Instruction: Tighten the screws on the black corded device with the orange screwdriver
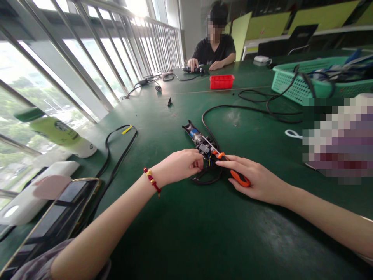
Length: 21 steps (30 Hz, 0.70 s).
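Surface [175, 229]: dark green, scuffed in places, runs from the wearer to the far worker.
Railing [171, 44]: metal bars along the left side, daylight and greenery behind.
Far worker [204, 50]: black top, seated at far end, one hand on a dark object.
Basket [291, 77]: green, perforated, far right; cables heaped inside, some spilling over the rim.
Bottle [60, 130]: green cap, upright by the railing.
Device [196, 136]: mid-surface, between the hands, casing opened; blue section and coloured wires exposed.
Left hand [185, 165]: grip curled closed on the device's near end; exact part pinched is hidden.
Right hand [259, 179]: grip loosely closed, thumb and fingers either side of the screwdriver.
Screwdriver [240, 178]: orange-and-black handle, shaft slanting over the device.
Red tray [222, 83]: beyond the device, short of the far worker.
Bracelet [150, 179]: red with gold beads, left wrist.
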### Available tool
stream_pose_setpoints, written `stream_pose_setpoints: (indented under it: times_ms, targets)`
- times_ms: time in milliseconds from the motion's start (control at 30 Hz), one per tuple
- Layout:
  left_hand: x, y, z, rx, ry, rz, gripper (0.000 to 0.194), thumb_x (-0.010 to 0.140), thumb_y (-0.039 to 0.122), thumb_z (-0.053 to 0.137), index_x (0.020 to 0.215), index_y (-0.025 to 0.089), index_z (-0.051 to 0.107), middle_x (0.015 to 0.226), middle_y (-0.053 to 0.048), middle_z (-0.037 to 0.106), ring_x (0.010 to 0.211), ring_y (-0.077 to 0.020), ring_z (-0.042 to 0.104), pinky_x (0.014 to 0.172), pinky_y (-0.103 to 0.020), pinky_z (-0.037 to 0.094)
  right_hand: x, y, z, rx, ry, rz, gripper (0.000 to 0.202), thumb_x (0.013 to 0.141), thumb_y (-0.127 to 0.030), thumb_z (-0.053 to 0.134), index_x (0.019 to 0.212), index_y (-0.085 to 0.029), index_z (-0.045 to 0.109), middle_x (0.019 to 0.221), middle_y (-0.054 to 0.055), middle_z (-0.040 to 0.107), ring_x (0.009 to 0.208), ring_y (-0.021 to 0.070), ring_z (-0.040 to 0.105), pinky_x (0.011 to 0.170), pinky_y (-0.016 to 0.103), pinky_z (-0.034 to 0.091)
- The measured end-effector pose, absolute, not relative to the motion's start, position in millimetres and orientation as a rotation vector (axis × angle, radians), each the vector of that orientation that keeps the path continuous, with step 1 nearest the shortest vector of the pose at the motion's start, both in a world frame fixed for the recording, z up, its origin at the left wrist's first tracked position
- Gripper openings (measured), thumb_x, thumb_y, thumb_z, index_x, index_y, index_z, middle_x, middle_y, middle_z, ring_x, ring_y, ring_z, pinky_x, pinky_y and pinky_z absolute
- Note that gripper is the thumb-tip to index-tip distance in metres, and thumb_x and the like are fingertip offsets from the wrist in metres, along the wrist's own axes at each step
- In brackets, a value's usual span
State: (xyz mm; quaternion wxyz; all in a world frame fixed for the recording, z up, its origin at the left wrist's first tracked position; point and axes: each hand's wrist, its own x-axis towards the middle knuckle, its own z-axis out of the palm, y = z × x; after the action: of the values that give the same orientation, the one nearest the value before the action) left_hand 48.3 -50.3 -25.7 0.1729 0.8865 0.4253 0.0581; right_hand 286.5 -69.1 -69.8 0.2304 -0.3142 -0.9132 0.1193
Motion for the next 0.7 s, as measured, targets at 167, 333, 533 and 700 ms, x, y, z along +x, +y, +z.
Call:
stream_pose_setpoints:
  times_ms: [167,333,533,700]
  targets:
    - [49,-49,-26,2.563,1.266,0.306,0.011,0.079,0.011,0.048,0.078,0.018,0.056,0.081,-0.001,0.06,0.074,-0.0133,0.057,0.066,-0.023,0.044,287,-69,-70,-0.861,-2.531,0.308,0.046,0.082,-0.019,0.049,0.128,-0.024,0.045,0.129,0.01,0.052,0.116,0.0209,0.053,0.096,0.038,0.046]
    - [53,-46,-34,2.502,1.344,0.672,0.016,0.082,0.014,0.046,0.093,0.018,0.057,0.086,-0.002,0.061,0.075,-0.0127,0.057,0.069,-0.024,0.046,286,-69,-69,-0.862,-2.527,0.31,0.045,0.083,-0.019,0.048,0.128,-0.023,0.046,0.13,0.01,0.052,0.115,0.0213,0.054,0.095,0.038,0.047]
    - [57,-48,-49,2.521,1.371,0.962,0.015,0.085,0.017,0.046,0.091,0.019,0.06,0.091,-0.003,0.062,0.084,-0.013,0.057,0.074,-0.024,0.045,286,-69,-70,-0.871,-2.525,0.311,0.045,0.083,-0.019,0.048,0.127,-0.023,0.046,0.13,0.01,0.052,0.116,0.0209,0.054,0.097,0.039,0.046]
    - [57,-48,-59,2.619,1.298,1.02,0.011,0.086,0.022,0.051,0.087,0.02,0.062,0.088,-0.001,0.065,0.083,-0.0135,0.057,0.076,-0.026,0.046,287,-69,-69,-0.849,-2.528,0.311,0.045,0.083,-0.019,0.048,0.128,-0.022,0.046,0.129,0.011,0.053,0.115,0.0214,0.054,0.096,0.039,0.046]
